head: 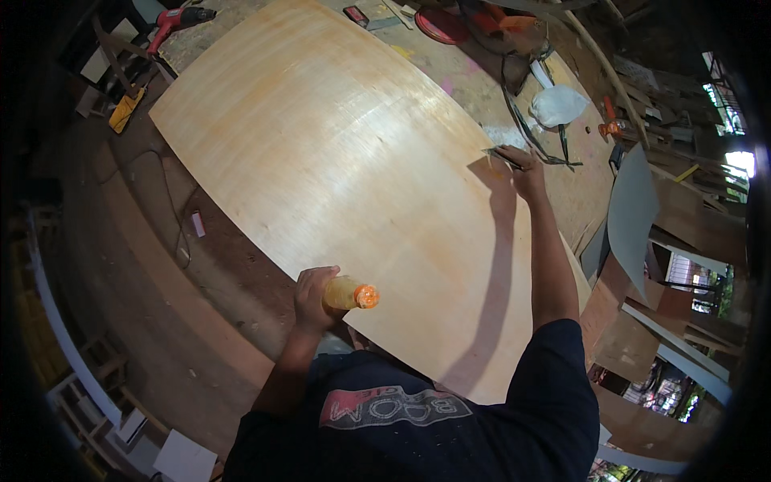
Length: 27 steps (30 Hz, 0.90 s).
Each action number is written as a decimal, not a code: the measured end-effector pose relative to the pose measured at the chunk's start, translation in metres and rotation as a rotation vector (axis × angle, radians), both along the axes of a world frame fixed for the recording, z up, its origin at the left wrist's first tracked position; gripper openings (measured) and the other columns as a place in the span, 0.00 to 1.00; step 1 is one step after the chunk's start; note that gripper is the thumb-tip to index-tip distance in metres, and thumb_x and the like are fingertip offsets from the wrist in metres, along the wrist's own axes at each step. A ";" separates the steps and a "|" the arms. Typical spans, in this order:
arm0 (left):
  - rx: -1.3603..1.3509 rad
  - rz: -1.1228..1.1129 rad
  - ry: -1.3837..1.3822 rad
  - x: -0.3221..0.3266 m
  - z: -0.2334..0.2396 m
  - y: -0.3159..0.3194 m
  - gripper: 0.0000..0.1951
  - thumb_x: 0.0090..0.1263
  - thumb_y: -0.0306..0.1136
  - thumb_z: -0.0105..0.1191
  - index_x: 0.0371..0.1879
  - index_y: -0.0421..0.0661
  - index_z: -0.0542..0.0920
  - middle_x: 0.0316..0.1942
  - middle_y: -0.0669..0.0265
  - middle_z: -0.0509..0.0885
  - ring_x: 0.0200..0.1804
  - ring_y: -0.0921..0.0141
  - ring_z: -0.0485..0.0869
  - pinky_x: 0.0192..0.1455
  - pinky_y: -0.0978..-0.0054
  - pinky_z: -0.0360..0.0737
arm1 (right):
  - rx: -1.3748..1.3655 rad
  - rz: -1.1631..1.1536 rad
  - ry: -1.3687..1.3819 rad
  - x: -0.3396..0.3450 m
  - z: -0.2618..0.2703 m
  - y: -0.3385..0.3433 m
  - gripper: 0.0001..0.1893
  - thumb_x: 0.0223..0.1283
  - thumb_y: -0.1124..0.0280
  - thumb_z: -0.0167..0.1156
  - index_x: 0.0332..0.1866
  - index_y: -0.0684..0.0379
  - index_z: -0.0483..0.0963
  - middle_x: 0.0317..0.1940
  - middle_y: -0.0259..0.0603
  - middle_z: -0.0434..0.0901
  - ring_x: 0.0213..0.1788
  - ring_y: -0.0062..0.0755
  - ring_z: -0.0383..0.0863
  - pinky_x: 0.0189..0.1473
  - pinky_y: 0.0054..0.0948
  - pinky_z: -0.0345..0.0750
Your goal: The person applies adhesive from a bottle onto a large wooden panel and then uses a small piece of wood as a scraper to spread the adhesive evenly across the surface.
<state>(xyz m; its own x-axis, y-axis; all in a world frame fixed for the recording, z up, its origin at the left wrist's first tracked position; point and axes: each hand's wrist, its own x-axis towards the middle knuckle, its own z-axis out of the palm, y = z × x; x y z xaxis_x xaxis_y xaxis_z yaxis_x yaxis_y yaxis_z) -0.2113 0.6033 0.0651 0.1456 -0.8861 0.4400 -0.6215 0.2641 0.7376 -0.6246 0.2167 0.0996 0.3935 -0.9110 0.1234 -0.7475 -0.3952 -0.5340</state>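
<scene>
A large plywood sheet (337, 162) lies before me on a workbench. At its near left edge my left hand (315, 295) is closed around a plastic bottle (342, 293) with an orange cap and yellowish contents. My right hand (526, 169) reaches to the sheet's right edge and grips a thin, flat, dark-edged tool (505, 158), perhaps a scraper or spreader; its blade is over the plywood. The hand partly hides this tool. A shadow of my right arm falls across the sheet.
A red heat gun or drill (174, 23) lies at the upper left. A white plastic bag (558, 106), dark straps (523, 123) and a round red lid (441, 25) rest on the workbench (572, 205). Grey sheet material (632, 217) stands at right. A cable (178, 223) trails on the floor.
</scene>
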 end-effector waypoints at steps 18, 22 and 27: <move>0.022 -0.019 0.085 0.016 -0.012 0.011 0.32 0.60 0.51 0.74 0.57 0.44 0.77 0.51 0.56 0.87 0.50 0.54 0.87 0.55 0.55 0.80 | -0.171 0.070 0.305 0.055 0.002 -0.048 0.13 0.62 0.70 0.65 0.49 0.43 0.90 0.51 0.34 0.91 0.63 0.44 0.84 0.76 0.61 0.59; 0.041 -0.049 0.058 0.022 -0.006 0.005 0.32 0.60 0.51 0.74 0.57 0.44 0.77 0.50 0.57 0.87 0.49 0.54 0.87 0.54 0.55 0.80 | -0.300 0.136 0.429 0.126 -0.020 -0.097 0.18 0.58 0.75 0.60 0.47 0.42 0.91 0.50 0.34 0.91 0.61 0.42 0.84 0.78 0.59 0.58; 0.051 -0.025 0.067 0.027 -0.001 0.007 0.32 0.61 0.50 0.74 0.57 0.44 0.77 0.50 0.57 0.86 0.49 0.55 0.87 0.53 0.55 0.80 | 0.015 0.122 0.569 0.130 0.004 -0.108 0.23 0.50 0.82 0.58 0.45 0.43 0.91 0.50 0.32 0.91 0.63 0.38 0.83 0.80 0.54 0.56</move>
